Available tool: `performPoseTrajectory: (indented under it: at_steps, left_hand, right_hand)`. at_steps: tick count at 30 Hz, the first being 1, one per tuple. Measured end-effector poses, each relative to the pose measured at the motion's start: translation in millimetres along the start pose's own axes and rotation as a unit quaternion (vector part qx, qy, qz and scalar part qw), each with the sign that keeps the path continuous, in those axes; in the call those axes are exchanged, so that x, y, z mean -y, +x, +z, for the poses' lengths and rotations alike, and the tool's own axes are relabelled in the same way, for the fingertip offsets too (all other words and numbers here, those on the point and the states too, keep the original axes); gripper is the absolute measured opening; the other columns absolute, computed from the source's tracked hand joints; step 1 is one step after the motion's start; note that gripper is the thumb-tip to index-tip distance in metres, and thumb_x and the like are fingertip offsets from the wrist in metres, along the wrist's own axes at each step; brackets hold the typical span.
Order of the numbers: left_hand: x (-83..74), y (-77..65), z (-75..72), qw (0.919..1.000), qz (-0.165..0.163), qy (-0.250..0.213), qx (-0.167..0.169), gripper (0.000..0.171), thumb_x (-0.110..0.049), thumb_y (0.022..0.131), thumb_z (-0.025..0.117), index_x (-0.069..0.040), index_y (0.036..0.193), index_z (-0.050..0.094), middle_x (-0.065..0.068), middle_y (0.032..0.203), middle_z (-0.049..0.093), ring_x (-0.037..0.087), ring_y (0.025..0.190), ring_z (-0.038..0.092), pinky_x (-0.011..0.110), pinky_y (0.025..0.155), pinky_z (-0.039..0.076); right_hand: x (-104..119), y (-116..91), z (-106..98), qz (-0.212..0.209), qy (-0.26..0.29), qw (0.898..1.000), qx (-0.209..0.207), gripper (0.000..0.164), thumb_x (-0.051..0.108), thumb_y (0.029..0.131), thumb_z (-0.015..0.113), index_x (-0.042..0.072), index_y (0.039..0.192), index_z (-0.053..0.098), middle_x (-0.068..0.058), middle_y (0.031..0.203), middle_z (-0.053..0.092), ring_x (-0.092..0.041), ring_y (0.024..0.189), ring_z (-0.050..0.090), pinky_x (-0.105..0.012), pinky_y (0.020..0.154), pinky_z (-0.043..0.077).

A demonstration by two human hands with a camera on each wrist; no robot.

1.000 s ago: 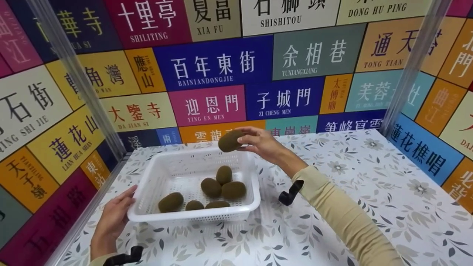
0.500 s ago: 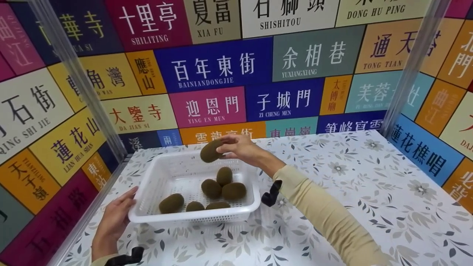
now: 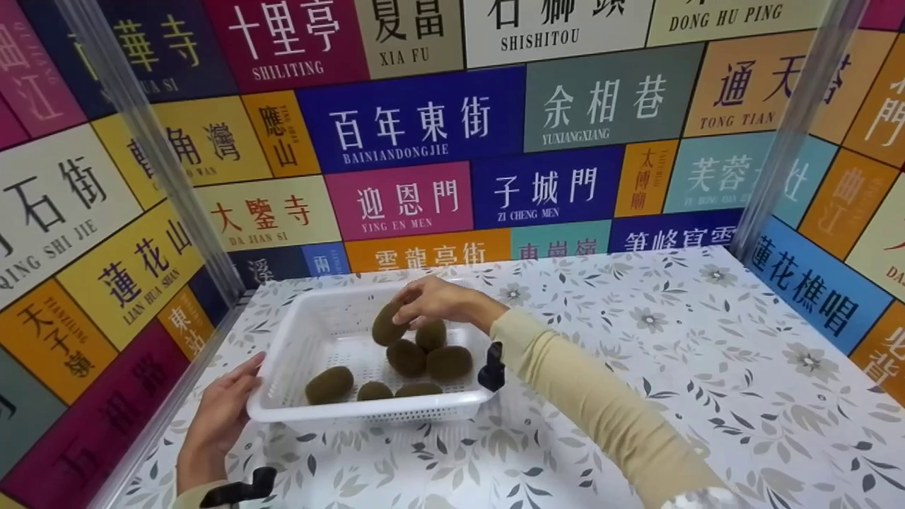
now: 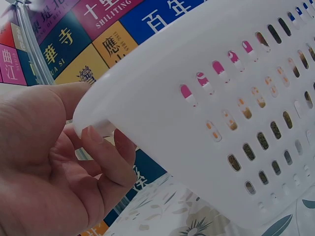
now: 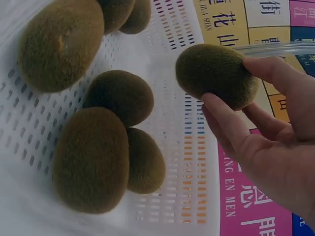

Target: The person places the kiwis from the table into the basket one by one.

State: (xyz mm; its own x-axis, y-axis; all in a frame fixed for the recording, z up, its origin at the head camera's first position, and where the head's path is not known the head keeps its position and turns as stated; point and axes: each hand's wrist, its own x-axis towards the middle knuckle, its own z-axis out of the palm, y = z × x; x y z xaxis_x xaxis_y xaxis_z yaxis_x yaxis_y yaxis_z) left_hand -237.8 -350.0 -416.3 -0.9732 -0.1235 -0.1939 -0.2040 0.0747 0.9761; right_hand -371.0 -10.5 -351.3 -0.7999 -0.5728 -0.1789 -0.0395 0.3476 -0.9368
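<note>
Between the thumb and fingers of my right hand (image 3: 440,300) is a brown, fuzzy kiwi (image 5: 216,76), held over the inside of a white plastic basket (image 3: 368,410). Several other kiwis lie on the basket floor, with a group of three (image 3: 405,358) just below the held one. One kiwi (image 3: 329,385) rests apart toward the front left. My left hand (image 3: 220,410) grips the basket's left rim. In the left wrist view its thumb is at the rim and its fingers (image 4: 106,155) curl beneath the edge.
The basket stands on a table with a white leaf-and-flower cover (image 3: 636,375). Behind it rises a wall of coloured name panels (image 3: 417,120). Clear upright posts (image 3: 785,134) stand at the table's back corners. Black camera mounts (image 3: 491,367) are strapped to both wrists.
My right hand has carried the kiwi left and down, from above the basket's back right corner to low over the kiwis inside. The left hand has stayed at the rim.
</note>
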Motion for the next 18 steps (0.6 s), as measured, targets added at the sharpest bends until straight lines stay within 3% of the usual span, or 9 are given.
performPoseTrajectory:
  at_steps: [8,12,18]
  left_hand:
    - [0.4,1.3,3.2,1.0000,-0.003,-0.008,0.001,0.057,-0.010,0.103,0.042,-0.016,0.157,0.028,0.013,0.165,0.025,-0.004,0.099,0.058,0.019,0.083,0.054]
    - [1.3,0.9,5.3,1.0000,-0.006,-0.004,0.002,0.057,-0.011,0.102,0.042,-0.016,0.157,0.028,0.014,0.165,0.025,-0.003,0.098,0.059,0.019,0.083,0.054]
    - [2.0,0.6,8.0,0.9999,0.004,-0.008,-0.008,0.056,-0.010,0.102,0.044,-0.012,0.156,0.030,0.013,0.160,0.035,-0.004,0.099,0.060,0.020,0.085,0.054]
  right_hand:
    - [6,7,18,0.044,-0.071,0.995,0.051,0.040,0.004,0.086,0.075,0.001,0.125,0.066,-0.016,0.122,0.068,-0.026,0.106,0.069,-0.037,0.096,0.056]
    - [8,10,23,0.064,-0.065,0.993,0.069,0.040,0.007,0.089,0.073,0.001,0.128,0.065,-0.016,0.124,0.067,-0.031,0.116,0.065,-0.037,0.095,0.056]
    - [13,10,18,0.058,-0.023,0.994,0.089,0.043,0.022,0.097,0.065,0.004,0.136,0.060,-0.015,0.144,0.057,-0.034,0.134,0.052,-0.047,0.103,0.052]
